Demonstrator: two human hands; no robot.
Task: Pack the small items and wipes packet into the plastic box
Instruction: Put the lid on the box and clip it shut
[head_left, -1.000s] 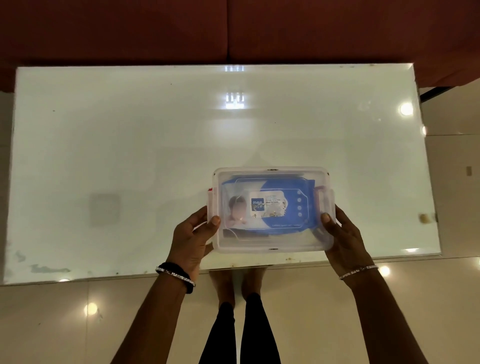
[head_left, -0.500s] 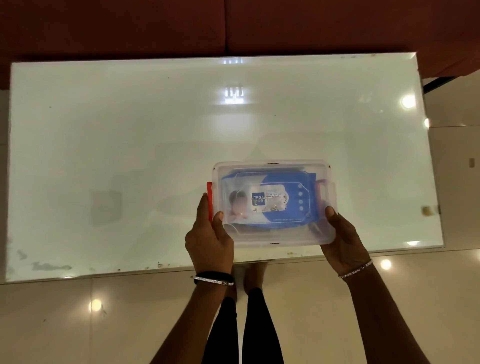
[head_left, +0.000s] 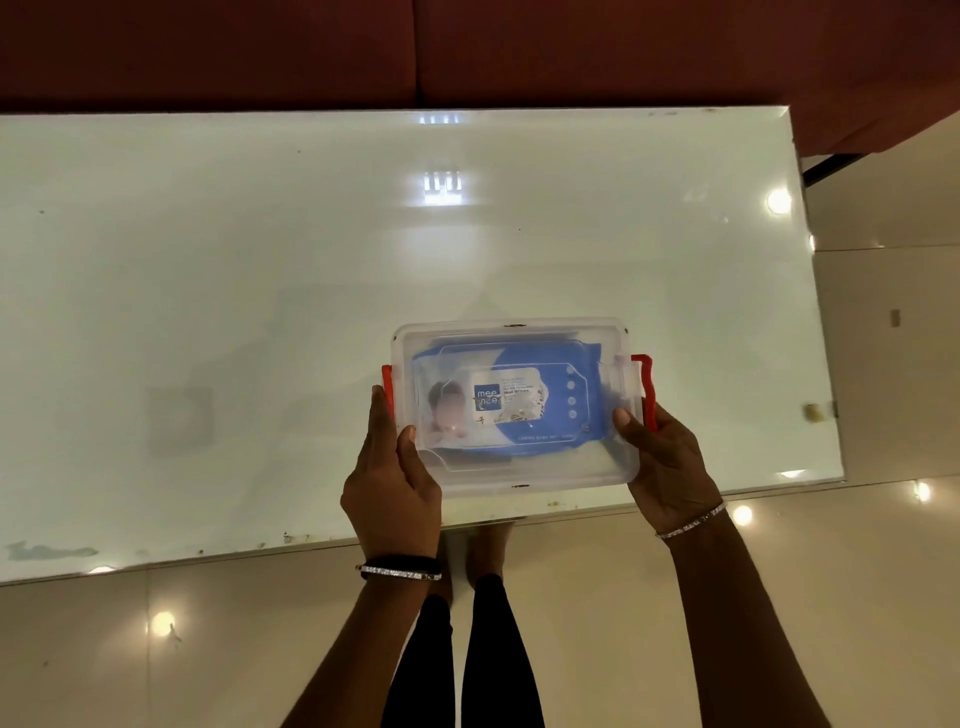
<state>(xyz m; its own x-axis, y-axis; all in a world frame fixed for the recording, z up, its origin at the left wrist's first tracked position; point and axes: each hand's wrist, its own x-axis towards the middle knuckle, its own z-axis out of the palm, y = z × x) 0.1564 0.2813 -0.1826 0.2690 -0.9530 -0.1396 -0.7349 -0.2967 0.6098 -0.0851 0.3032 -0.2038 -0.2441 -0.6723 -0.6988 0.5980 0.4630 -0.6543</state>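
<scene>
A clear plastic box (head_left: 519, 473) with its lid on sits near the front edge of the white table (head_left: 260, 312). Through the lid I see the blue wipes packet (head_left: 519, 400) lying flat inside. Red latches show at the box's left end (head_left: 387, 376) and right end (head_left: 647, 384). My left hand (head_left: 392, 483) grips the box's left end, thumb on the lid and fingers at the red latch. My right hand (head_left: 665, 467) holds the right end, thumb on the lid, fingers behind the red latch. Any small items under the packet are hidden.
A dark red sofa (head_left: 467, 52) runs along the table's far side. The table's front edge lies just below the box, with a glossy tiled floor (head_left: 779, 597) and my legs (head_left: 462, 649) beneath it. A small fitting (head_left: 813, 413) sits at the table's right edge.
My left hand shifted from the box's front left corner up to its left end, over the red latch. The right latch now stands out red at the right end. The box stays in place.
</scene>
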